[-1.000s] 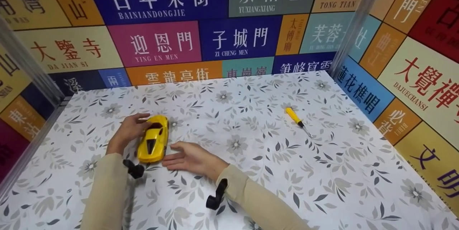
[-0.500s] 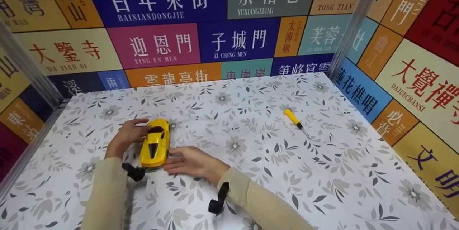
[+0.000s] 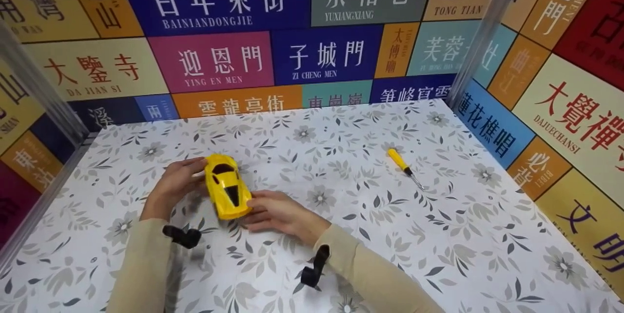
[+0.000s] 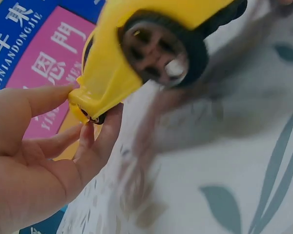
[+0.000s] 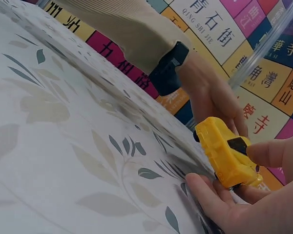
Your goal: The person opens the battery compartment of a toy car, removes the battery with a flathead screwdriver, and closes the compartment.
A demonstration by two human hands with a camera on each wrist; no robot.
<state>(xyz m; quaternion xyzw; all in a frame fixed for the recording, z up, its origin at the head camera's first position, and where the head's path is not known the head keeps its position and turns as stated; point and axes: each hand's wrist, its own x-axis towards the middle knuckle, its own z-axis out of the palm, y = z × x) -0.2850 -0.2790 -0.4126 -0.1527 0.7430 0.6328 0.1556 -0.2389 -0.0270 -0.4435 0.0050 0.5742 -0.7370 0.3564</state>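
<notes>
A yellow toy car (image 3: 225,184) with black windows is held between both hands, raised off the tabletop and tilted. At its far end, my left hand (image 3: 176,187) pinches the bodywork; the left wrist view shows the thumb (image 4: 53,101) on top and fingers beneath. My right hand (image 3: 285,216) grips the near end from the right. In the right wrist view its thumb (image 5: 266,152) presses on the car's top while the other fingers lie below. One dark wheel (image 4: 158,51) shows large and slightly blurred in the left wrist view.
A screwdriver (image 3: 403,164) with a yellow handle lies on the right half of the table, well apart from the hands. White cloth (image 3: 341,235) with a grey leaf pattern covers the table. Colourful sign panels (image 3: 209,62) stand behind and along the sides.
The toy car has shifted right, and its near end has swung to the right. My right hand has moved right with it and now grips that end. The screwdriver stays put.
</notes>
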